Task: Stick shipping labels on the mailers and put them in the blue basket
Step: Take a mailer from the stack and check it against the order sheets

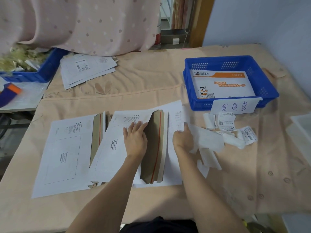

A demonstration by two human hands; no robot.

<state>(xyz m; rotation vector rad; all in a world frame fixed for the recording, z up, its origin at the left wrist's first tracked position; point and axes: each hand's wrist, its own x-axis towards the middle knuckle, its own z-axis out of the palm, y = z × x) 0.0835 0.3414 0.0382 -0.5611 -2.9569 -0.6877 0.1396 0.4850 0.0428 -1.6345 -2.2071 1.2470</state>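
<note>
Two white cardboard mailers lie side by side on the table in front of me. My left hand [135, 137] rests flat, fingers straight, on the nearer mailer [111, 148], beside its raised brown flap [154, 148] with a red strip. My right hand [182, 139] pinches a thin white label sheet [178, 121] at the flap's right. The second mailer [67, 153] lies to the left. The blue basket [267, 84] with a handwritten tag stands at the back right and holds one orange-and-white mailer [223, 84].
Loose labels and peeled backing strips [227, 132] lie right of my right hand. A pile of mailers [85, 69] sits at the back left beside another blue bin [43, 71]. A pink curtain [84, 22] hangs behind. A purple and orange object [10, 93] lies far left.
</note>
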